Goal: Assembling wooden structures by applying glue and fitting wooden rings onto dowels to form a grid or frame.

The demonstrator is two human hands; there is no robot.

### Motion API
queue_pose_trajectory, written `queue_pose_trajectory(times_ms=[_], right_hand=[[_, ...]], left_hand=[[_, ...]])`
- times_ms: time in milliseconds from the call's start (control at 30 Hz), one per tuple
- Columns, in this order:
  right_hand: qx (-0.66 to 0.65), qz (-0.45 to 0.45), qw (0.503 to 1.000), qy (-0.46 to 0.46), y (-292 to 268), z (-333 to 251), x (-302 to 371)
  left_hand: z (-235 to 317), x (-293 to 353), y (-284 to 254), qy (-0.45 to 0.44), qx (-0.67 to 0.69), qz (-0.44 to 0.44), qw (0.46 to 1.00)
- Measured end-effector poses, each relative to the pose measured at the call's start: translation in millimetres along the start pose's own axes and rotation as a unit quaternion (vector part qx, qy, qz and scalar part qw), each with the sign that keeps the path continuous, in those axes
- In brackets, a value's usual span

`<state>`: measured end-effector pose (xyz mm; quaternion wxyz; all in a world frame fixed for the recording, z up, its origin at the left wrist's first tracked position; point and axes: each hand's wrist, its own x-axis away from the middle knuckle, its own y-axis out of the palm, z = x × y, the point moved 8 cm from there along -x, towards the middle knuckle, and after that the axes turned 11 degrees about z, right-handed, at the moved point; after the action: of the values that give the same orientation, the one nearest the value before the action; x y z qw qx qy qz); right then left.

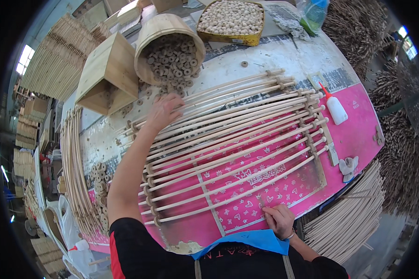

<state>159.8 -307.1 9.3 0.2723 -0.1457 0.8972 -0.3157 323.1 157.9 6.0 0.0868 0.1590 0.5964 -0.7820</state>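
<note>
My left hand (164,111) is stretched out over the left part of a row of thin wooden rods (228,121), beside loose wooden rings (172,58). Its fingers are bent and closed together; whatever lies under them is hidden. Several rods run side by side across the table, with rings (150,181) near their left ends and round beads (325,139) on many right ends. Near the table's front edge my right hand (279,220) is closed in a pinch, apart from the nearest rod. Anything between its fingertips is too small to name.
A wooden bucket (144,32) on its side spills rings near an open wooden box (102,79). Behind stands a yellow tray (237,39) of beads. A white glue bottle (336,109) with a red tip lies right. Rod bundles (349,218) flank the pink-covered table (354,139).
</note>
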Motion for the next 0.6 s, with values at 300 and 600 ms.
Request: queue_pose_trajectory(times_ms=[300,600], right_hand=[[0.001,0.007,1.0,0.001,-0.2,-1.3,-2.0],[0.003,0.013,1.0,0.007,1.1,2.6,8.7]], left_hand=[[-10.9,-5.7,1.1,-0.025,0.09,0.028,0.995],[-2.3,-13.6,-19.5,-0.031,0.158,0.052,0.986]])
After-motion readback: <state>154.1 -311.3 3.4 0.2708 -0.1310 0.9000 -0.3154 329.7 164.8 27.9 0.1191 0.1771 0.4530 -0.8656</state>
